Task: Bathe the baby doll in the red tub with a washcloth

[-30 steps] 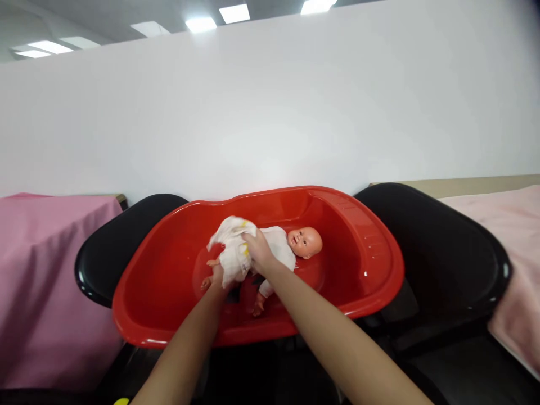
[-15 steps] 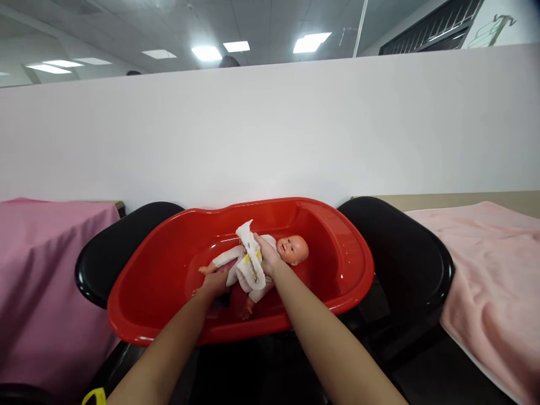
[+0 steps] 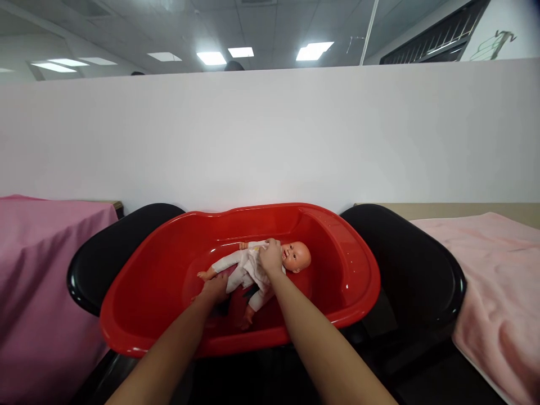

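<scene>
Cloth [image 3: 252, 269], raised in right hand [image 3: 271, 257] 0.5 s ago, now down on doll's [image 3: 297, 256] torso, mid-frame. Right hand now at upper chest. Doll's far hand [image 3: 243, 246] now showing, upper left of cloth.

Doll [image 3: 297, 256] in white clothing, lying face-up in a red tub [image 3: 139, 304] before a white partition [image 3: 270, 140]. Your right hand [image 3: 271, 257] rests on a white cloth [image 3: 253, 269] over its torso; your left hand [image 3: 216, 288] lies at its legs. Black panels [image 3: 405, 264] flank the tub, pink sheets [image 3: 502, 292] beyond.
</scene>
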Demonstrator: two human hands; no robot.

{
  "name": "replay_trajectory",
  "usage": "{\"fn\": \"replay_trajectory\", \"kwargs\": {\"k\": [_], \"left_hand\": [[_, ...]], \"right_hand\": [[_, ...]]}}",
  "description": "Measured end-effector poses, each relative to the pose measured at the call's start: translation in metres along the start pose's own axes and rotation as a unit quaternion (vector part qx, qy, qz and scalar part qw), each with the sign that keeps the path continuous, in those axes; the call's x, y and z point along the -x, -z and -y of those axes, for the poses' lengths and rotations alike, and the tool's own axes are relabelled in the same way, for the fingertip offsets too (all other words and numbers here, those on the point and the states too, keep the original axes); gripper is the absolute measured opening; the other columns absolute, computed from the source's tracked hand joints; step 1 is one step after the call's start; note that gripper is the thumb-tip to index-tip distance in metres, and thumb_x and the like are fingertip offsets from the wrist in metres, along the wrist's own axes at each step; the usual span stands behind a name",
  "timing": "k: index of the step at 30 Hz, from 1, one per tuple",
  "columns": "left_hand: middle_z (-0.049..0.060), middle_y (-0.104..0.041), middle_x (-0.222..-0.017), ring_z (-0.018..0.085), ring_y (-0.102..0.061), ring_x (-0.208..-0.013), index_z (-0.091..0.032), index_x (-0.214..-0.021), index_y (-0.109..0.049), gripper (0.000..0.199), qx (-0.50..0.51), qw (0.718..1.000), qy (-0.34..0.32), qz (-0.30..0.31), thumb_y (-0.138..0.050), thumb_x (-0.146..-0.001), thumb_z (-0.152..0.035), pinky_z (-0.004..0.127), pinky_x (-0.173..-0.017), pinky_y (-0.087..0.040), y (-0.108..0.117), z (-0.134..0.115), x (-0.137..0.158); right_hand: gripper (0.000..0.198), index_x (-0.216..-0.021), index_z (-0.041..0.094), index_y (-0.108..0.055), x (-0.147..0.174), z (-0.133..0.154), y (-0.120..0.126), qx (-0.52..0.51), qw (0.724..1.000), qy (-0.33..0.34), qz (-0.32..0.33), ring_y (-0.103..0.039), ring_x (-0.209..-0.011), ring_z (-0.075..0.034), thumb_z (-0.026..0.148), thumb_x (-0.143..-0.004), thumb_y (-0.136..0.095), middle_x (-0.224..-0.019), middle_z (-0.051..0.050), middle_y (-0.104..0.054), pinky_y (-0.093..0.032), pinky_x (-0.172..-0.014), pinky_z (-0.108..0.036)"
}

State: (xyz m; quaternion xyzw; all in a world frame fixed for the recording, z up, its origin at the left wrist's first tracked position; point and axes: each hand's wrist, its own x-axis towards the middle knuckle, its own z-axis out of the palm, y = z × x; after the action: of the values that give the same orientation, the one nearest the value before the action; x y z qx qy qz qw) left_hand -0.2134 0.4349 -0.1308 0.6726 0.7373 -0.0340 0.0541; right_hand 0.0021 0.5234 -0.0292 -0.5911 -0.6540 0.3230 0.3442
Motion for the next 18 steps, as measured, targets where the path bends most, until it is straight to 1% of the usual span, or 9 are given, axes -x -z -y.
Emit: {"fn": "replay_trajectory", "kwargs": {"k": [1,3,6,7,9,12,14,16,18], "left_hand": [[0.026,-0.062,-0.131,0.042,-0.06,-0.119,-0.01,-0.129,-0.058,0.056,-0.017,1.0,0.009,0.018,-0.066,-0.079,-0.033,0.048,-0.093,-0.049,0.0,-0.001,-0.001],[0.027,-0.059,-0.135,0.043,-0.059,-0.122,-0.008,-0.134,-0.056,0.06,-0.038,0.998,0.018,0.038,-0.064,-0.079,-0.031,0.051,-0.096,-0.049,0.0,-0.002,-0.002],[0.027,-0.057,-0.137,0.043,-0.059,-0.123,-0.009,-0.138,-0.054,0.061,-0.037,0.999,0.02,0.034,-0.061,-0.08,-0.028,0.055,-0.096,-0.05,0.0,-0.003,-0.001],[0.027,-0.057,-0.138,0.043,-0.059,-0.122,-0.009,-0.138,-0.054,0.061,-0.038,0.999,0.022,0.032,-0.061,-0.08,-0.027,0.056,-0.096,-0.05,0.0,-0.004,0.0],[0.027,-0.056,-0.138,0.043,-0.059,-0.123,-0.01,-0.139,-0.053,0.063,-0.043,0.998,0.024,0.026,-0.061,-0.078,-0.024,0.056,-0.098,-0.049,0.002,-0.006,0.002],[0.025,-0.054,-0.142,0.044,-0.056,-0.127,-0.012,-0.14,-0.054,0.061,-0.043,0.998,0.026,0.023,-0.061,-0.081,-0.028,0.056,-0.099,-0.048,0.011,-0.012,0.006],[0.024,-0.05,-0.148,0.045,-0.054,-0.13,-0.016,-0.146,-0.049,0.064,-0.018,1.0,0.019,0.017,-0.057,-0.087,-0.036,0.058,-0.099,-0.047,0.02,-0.017,0.01],[0.022,-0.047,-0.152,0.043,-0.053,-0.131,-0.019,-0.153,-0.042,0.069,0.02,1.0,-0.003,-0.003,-0.053,-0.09,-0.044,0.057,-0.101,-0.047,0.029,-0.023,0.012],[0.02,-0.048,-0.152,0.04,-0.054,-0.13,-0.019,-0.155,-0.041,0.069,0.042,0.998,-0.029,-0.029,-0.051,-0.092,-0.045,0.054,-0.101,-0.048,0.035,-0.028,0.011]], "right_hand": [[0.034,-0.122,0.012,-0.064,0.003,0.002,0.001,0.04,0.999,0.025,0.01,-0.055,-0.122,-0.027,0.024,-0.094,-0.05,-0.129,-0.018,-0.06,-0.039,-0.105,-0.033],[0.034,-0.117,0.013,-0.068,0.011,0.005,0.002,0.132,0.988,0.073,0.044,-0.055,-0.118,-0.028,0.035,-0.097,-0.052,-0.124,-0.017,-0.062,-0.041,-0.102,-0.036],[0.04,-0.114,0.015,-0.073,0.024,0.009,0.001,0.25,0.956,0.127,0.086,-0.047,-0.127,-0.033,0.048,-0.095,-0.059,-0.13,-0.018,-0.058,-0.039,-0.102,-0.042],[0.039,-0.112,0.015,-0.074,0.027,0.01,0.001,0.273,0.947,0.142,0.093,-0.045,-0.128,-0.034,0.047,-0.095,-0.061,-0.132,-0.018,-0.057,-0.039,-0.101,-0.043],[0.031,-0.111,0.016,-0.075,0.031,0.013,-0.001,0.294,0.935,0.175,0.097,-0.045,-0.128,-0.033,0.038,-0.097,-0.058,-0.132,-0.017,-0.057,-0.041,-0.098,-0.042],[0.031,-0.113,0.016,-0.072,0.034,0.017,-0.003,0.291,0.926,0.225,0.088,-0.053,-0.121,-0.028,0.021,-0.1,-0.045,-0.126,-0.015,-0.061,-0.043,-0.094,-0.039],[0.033,-0.116,0.017,-0.07,0.033,0.017,-0.007,0.283,0.927,0.224,0.106,-0.059,-0.114,-0.026,0.02,-0.101,-0.041,-0.123,-0.014,-0.064,-0.045,-0.09,-0.037],[0.035,-0.119,0.016,-0.069,0.032,0.017,-0.01,0.283,0.928,0.197,0.14,-0.065,-0.107,-0.027,0.025,-0.101,-0.041,-0.122,-0.015,-0.067,-0.048,-0.085,-0.038],[0.038,-0.121,0.014,-0.069,0.031,0.014,-0.012,0.295,0.923,0.168,0.18,-0.068,-0.106,-0.03,0.031,-0.102,-0.041,-0.121,-0.017,-0.069,-0.049,-0.083,-0.039]]}}
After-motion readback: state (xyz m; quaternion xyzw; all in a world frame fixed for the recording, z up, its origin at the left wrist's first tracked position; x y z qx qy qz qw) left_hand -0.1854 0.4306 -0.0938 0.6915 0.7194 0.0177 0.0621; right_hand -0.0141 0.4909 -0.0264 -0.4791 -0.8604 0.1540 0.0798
